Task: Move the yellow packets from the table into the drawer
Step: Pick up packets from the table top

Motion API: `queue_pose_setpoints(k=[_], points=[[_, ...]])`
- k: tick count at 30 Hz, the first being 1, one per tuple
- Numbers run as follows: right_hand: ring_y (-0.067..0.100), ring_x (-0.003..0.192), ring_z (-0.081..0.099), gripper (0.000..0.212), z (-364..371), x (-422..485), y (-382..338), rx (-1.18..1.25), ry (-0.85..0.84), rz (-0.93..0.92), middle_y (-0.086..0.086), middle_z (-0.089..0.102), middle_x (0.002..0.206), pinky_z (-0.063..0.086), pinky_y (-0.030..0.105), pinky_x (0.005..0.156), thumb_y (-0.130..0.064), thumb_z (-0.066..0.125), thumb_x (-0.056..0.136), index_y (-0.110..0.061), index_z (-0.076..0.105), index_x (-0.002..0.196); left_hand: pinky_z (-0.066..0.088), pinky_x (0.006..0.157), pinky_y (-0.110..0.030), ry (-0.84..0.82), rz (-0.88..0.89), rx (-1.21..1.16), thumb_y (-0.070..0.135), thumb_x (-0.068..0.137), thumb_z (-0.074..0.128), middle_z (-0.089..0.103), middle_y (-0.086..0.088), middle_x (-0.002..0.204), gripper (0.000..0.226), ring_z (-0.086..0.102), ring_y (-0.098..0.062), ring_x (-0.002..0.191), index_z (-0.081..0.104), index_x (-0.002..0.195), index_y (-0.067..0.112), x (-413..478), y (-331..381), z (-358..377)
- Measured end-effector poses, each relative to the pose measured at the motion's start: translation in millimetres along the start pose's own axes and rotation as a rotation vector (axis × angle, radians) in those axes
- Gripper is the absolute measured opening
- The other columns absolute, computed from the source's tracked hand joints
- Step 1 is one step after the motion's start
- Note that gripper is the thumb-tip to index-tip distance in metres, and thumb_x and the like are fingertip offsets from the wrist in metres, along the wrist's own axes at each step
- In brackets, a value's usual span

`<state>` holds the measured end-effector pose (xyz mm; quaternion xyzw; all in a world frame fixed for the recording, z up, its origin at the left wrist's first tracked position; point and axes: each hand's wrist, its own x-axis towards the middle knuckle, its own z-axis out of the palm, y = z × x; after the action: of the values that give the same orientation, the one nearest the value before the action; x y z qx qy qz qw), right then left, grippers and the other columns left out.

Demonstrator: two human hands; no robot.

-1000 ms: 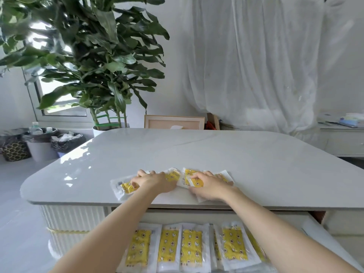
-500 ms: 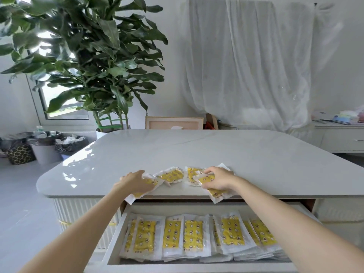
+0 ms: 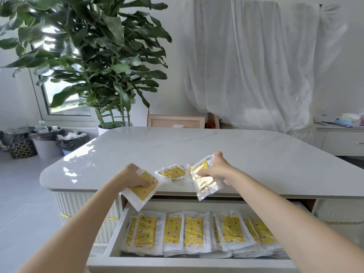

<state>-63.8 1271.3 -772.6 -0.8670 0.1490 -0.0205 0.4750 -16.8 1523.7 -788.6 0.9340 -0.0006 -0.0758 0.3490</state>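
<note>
At the near edge of the white table (image 3: 197,146), the left hand (image 3: 136,175) grips one yellow packet (image 3: 142,191) by its far end, fingers curled over the printed face. The packet's near end juts past the table edge, above the left end of the open drawer (image 3: 187,263). The right hand (image 3: 216,170) holds a second yellow packet (image 3: 204,180), fingers closed round its upper part. This packet is raised off the tabletop and tilted, with its lower corner hanging in front of the table edge. Between the two hands a third packet (image 3: 173,172) lies on the table, slightly crumpled, and the edge of another shows just behind the right hand's packet. Below, the drawer is pulled out toward the viewer and holds a row of packets (image 3: 194,231) lying flat, overlapping from left to right. Beyond the table stand a large leafy plant (image 3: 94,56) at the far left, bins (image 3: 47,142) on the floor, and a white curtain (image 3: 252,66) at the far right.
</note>
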Motion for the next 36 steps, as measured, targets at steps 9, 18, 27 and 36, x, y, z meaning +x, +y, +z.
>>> queue_pose_setpoints(k=[9, 18, 27, 36], points=[[0.018, 0.067, 0.073, 0.032, 7.6, -20.4, -20.2, 0.719, -0.294, 0.018, 0.015, 0.073, 0.083, 0.061, 0.028, 0.061, 0.007, 0.069, 0.078, 0.002, 0.060, 0.108, 0.057, 0.070, -0.027, -0.180, 0.064, -0.748, 0.011, 0.078, 0.075, 0.066, -0.019, 0.115, 0.063, 0.065, -0.025, 0.093, 0.046, 0.133, 0.003, -19.4, 8.8, -7.8], [0.024, 0.094, 0.064, 0.032, 26.3, -33.0, -20.1, 0.739, -0.066, 0.007, 0.010, 0.070, 0.096, 0.049, 0.045, 0.094, -0.010, 0.081, 0.071, -0.007, 0.059, 0.094, 0.056, 0.050, -0.020, -0.349, 0.142, -1.016, 0.006, 0.092, 0.056, 0.067, -0.011, 0.090, 0.009, 0.068, -0.011, 0.057, 0.057, 0.101, 0.008, -35.5, 31.7, 19.1], [0.033, 0.097, 0.067, 0.032, -3.5, -17.1, -3.7, 0.777, 0.035, 0.077, 0.019, 0.064, 0.115, 0.057, 0.053, 0.072, -0.009, 0.073, 0.082, -0.009, 0.047, 0.101, 0.054, 0.081, -0.027, -0.003, 0.333, -0.686, 0.018, 0.092, 0.060, 0.065, -0.006, 0.118, 0.021, 0.064, -0.018, 0.097, 0.059, 0.113, 0.017, -10.8, 40.3, 43.1], [0.029, 0.070, 0.067, 0.038, -18.6, 6.6, 25.2, 0.748, 0.103, 0.221, 0.018, 0.069, 0.108, 0.056, 0.049, 0.051, -0.015, 0.072, 0.083, -0.001, 0.061, 0.116, 0.009, 0.116, -0.049, 0.061, 0.259, 0.214, 0.065, 0.086, 0.045, 0.022, -0.002, 0.157, 0.065, 0.010, -0.030, 0.145, 0.026, 0.144, 0.042, 49.4, 28.9, 70.4]])
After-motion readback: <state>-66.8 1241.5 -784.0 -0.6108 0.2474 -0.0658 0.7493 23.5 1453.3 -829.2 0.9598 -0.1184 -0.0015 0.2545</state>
